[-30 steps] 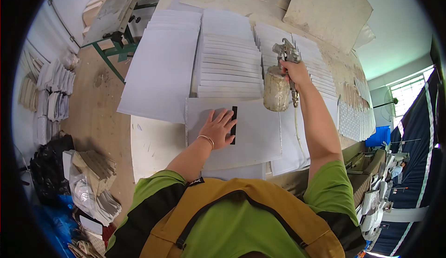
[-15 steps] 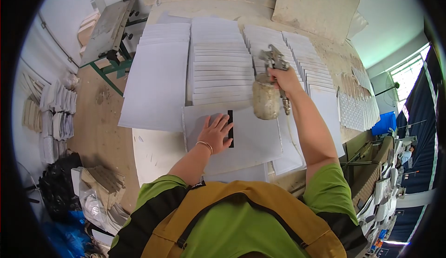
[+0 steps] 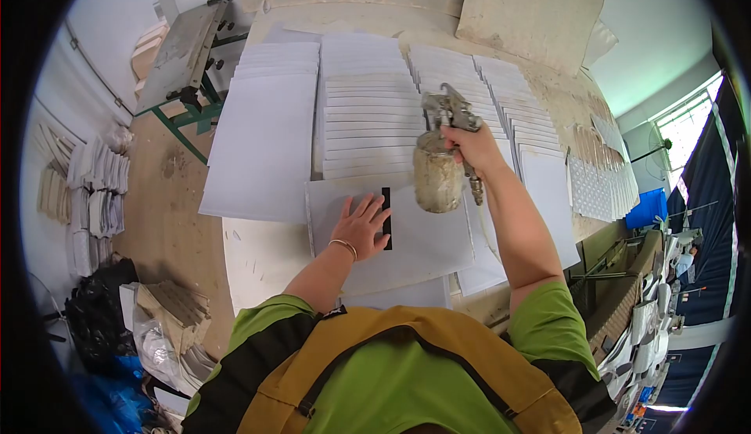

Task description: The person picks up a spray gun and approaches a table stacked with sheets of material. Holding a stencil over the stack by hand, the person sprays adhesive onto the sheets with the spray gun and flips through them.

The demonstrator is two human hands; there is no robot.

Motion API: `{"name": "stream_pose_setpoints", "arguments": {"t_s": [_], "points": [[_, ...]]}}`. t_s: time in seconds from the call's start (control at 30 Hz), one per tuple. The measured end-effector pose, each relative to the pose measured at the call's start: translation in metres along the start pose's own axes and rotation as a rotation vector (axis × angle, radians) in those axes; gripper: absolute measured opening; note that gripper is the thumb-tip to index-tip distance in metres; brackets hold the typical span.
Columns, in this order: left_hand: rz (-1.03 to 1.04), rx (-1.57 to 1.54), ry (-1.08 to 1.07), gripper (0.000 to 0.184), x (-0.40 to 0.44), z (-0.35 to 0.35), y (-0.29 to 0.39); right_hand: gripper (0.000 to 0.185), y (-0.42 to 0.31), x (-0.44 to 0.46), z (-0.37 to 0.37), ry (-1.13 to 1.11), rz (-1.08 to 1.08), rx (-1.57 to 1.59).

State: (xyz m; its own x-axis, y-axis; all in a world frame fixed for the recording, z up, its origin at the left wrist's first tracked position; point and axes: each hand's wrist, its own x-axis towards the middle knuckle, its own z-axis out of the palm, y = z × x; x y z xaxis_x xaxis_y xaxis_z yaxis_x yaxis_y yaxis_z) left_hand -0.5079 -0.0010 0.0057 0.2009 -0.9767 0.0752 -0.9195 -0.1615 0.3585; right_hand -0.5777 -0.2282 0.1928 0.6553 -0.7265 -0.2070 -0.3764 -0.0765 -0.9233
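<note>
My right hand (image 3: 475,148) grips a metal spray gun (image 3: 451,112) by its handle. Below the gun hangs its cup (image 3: 438,180), crusted with pale residue, and a thin hose (image 3: 486,227) trails from the handle. The gun is held over the right part of a white panel (image 3: 430,234). My left hand (image 3: 364,227) lies on that panel with its fingers spread, beside and partly over a narrow black strip (image 3: 386,234). Behind the panel, overlapping white sheets (image 3: 371,121) lie in several columns.
A large white sheet (image 3: 254,145) lies at the left of the table. A board (image 3: 532,16) leans at the back. A metal workbench on green legs (image 3: 176,55) stands left, above black bags (image 3: 102,301). At right are a blue bin (image 3: 646,208) and a fan (image 3: 665,144).
My right hand has brought the spray gun slightly left and nearer to me. My left hand stays on the panel beside the black strip.
</note>
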Motion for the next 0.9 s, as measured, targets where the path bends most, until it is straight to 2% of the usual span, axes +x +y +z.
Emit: {"name": "stream_pose_setpoints", "arguments": {"t_s": [0.17, 0.4, 0.57, 0.67, 0.9], "points": [[-0.009, 0.028, -0.004, 0.054, 0.000, -0.002, -0.001, 0.015, 0.010, 0.005, -0.010, 0.116, 0.010, -0.165], [-0.012, 0.018, -0.027, 0.055, 0.002, -0.001, 0.000, 0.020, -0.009, -0.004, 0.024, -0.075, -0.041, 0.012], [-0.010, 0.018, -0.020, 0.055, 0.000, 0.000, 0.000, 0.021, 0.006, 0.011, 0.021, 0.007, -0.049, 0.007], [-0.009, 0.015, -0.016, 0.056, 0.001, 0.000, 0.000, 0.021, 0.011, 0.018, 0.016, 0.134, -0.089, -0.168], [-0.011, 0.014, -0.020, 0.056, 0.001, -0.001, 0.001, 0.022, 0.000, 0.006, 0.028, 0.059, -0.074, -0.019]]}}
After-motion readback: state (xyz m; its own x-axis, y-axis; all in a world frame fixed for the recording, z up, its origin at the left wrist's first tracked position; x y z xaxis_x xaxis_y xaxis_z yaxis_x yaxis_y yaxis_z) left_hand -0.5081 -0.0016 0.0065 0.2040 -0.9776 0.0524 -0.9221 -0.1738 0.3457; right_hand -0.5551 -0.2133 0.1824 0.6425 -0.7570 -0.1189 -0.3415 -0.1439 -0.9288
